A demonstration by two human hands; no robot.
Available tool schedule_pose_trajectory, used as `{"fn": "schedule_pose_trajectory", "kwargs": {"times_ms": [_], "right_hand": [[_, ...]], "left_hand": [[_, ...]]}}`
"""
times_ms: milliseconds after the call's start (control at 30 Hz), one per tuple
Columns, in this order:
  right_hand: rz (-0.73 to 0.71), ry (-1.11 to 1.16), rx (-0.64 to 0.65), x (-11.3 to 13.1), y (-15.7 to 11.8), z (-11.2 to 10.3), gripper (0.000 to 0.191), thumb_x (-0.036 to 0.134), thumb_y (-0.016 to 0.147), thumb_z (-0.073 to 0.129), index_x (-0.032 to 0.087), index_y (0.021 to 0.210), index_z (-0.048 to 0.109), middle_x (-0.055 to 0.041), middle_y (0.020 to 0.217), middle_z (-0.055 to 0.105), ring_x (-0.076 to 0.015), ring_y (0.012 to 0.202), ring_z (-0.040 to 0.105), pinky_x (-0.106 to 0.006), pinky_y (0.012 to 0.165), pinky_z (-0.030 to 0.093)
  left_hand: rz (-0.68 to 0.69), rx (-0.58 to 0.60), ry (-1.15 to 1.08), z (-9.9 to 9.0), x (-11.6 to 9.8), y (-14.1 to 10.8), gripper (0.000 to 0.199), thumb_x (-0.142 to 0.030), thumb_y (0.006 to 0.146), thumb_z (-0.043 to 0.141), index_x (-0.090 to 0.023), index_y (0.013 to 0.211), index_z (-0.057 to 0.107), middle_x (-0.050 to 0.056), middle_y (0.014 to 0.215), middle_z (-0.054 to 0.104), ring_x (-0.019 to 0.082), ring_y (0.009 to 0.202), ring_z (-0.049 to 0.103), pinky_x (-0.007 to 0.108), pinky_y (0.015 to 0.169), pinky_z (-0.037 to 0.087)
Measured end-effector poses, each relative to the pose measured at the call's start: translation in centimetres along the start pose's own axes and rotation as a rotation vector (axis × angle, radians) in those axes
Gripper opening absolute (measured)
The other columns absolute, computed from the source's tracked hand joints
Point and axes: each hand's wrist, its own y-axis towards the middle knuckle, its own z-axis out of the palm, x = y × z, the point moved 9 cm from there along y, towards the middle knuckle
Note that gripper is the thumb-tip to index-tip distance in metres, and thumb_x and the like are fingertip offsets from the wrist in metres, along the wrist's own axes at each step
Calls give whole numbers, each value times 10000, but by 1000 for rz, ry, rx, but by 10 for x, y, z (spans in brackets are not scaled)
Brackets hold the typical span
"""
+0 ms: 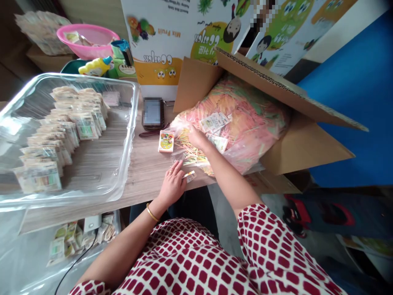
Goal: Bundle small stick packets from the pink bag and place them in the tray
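Observation:
My right hand (199,138) reaches into the mouth of a large clear plastic bag (245,135) full of thin pink, yellow and green sticks (192,153). Its fingers curl down among the sticks, and their tips are hidden. Palm down near the table's front edge lies my left hand (173,183), its fingers stretched out. A small white and orange packet (189,176) touches its thumb side. Just beyond the left fingers stands a small printed box (166,141) with fruit pictures. Several flat printed packets (215,122) rest on top of the bag.
An open cardboard box (310,143) surrounds the bag. At left, a clear plastic tray (123,164) holds rows of filled packets (61,131). A phone-like device (152,112), a pink basin (89,51) and a yellow bottle (95,66) stand behind. Large printed cartons (159,45) line the back.

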Motion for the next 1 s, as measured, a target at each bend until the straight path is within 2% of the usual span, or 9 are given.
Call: {"fn": "schedule_pose_trajectory", "kwargs": {"times_ms": [167, 300, 400, 500, 633, 733, 833, 900, 1000], "right_hand": [[-53, 106, -64, 2, 16, -5, 430, 112, 964, 400, 79, 1378, 513, -196, 1262, 691, -272, 1060, 667, -391, 965, 522], [-74, 241, -21, 4, 1, -9, 387, 195, 1017, 400, 133, 1377, 530, -129, 1291, 688, -210, 1013, 670, -317, 919, 535], [-95, 181, 27, 6, -19, -9, 400, 223, 1034, 389, 185, 1388, 570, -84, 1312, 697, -208, 1070, 672, -303, 975, 512], [-71, 13, 57, 2, -32, -5, 442, 149, 987, 419, 141, 1396, 588, -134, 1333, 694, -256, 1142, 665, -344, 1021, 496], [-49, -79, -69, -8, -29, -20, 629, 61, 949, 378, 77, 1578, 366, -201, 1416, 637, -286, 1230, 638, -386, 1046, 488], [-104, -88, -66, -5, -28, -25, 549, 99, 971, 377, 115, 1508, 486, -155, 1408, 654, -262, 1272, 617, -366, 1087, 464], [-136, -214, 52, 0, -39, -12, 381, 170, 997, 415, 155, 1280, 670, -143, 1338, 693, -280, 1205, 661, -373, 1056, 486], [-144, -312, 130, 4, -52, 4, 336, 198, 991, 475, 143, 1267, 658, -185, 1359, 671, -312, 1167, 683, -402, 1005, 518], [-128, -411, 162, 9, -64, 22, 420, 231, 969, 565, 99, 1368, 562, -264, 1429, 599, -364, 1201, 670, -449, 975, 536]], "left_hand": [[13, 18, -21, -1, 0, -1, 109, -180, 982, 532, -209, 909, 609, 148, 1548, 542, 327, 1505, 410, 521, 1121, 459], [12, 16, -42, -10, -2, 0, 98, -185, 976, 538, -207, 959, 632, 142, 1434, 622, 312, 1419, 498, 500, 1117, 461], [24, -22, -16, -18, -4, 6, 133, -195, 976, 522, -205, 1021, 647, 159, 1518, 549, 328, 1499, 397, 553, 1192, 369], [38, -23, 12, -15, -1, 13, 189, -172, 972, 491, -192, 1081, 645, 179, 1549, 527, 335, 1532, 359, 595, 1240, 275], [48, 11, 47, -6, 4, 13, 211, -133, 954, 473, -174, 1091, 627, 199, 1451, 621, 337, 1457, 480, 592, 1216, 318], [64, 16, 62, -5, 3, 5, 178, -125, 939, 482, -178, 1048, 613, 211, 1500, 575, 339, 1497, 430, 592, 1221, 322], [67, 20, 51, -6, 2, -2, 136, -143, 959, 476, -184, 1006, 596, 206, 1569, 504, 330, 1543, 354, 577, 1241, 310], [72, 34, 41, -7, 1, -5, 126, -145, 965, 473, -188, 990, 589, 195, 1595, 475, 323, 1562, 315, 567, 1256, 294], [73, 61, 29, -7, 1, -7, 118, -138, 948, 493, -195, 981, 591, 184, 1587, 490, 324, 1566, 306, 576, 1262, 284]]}}
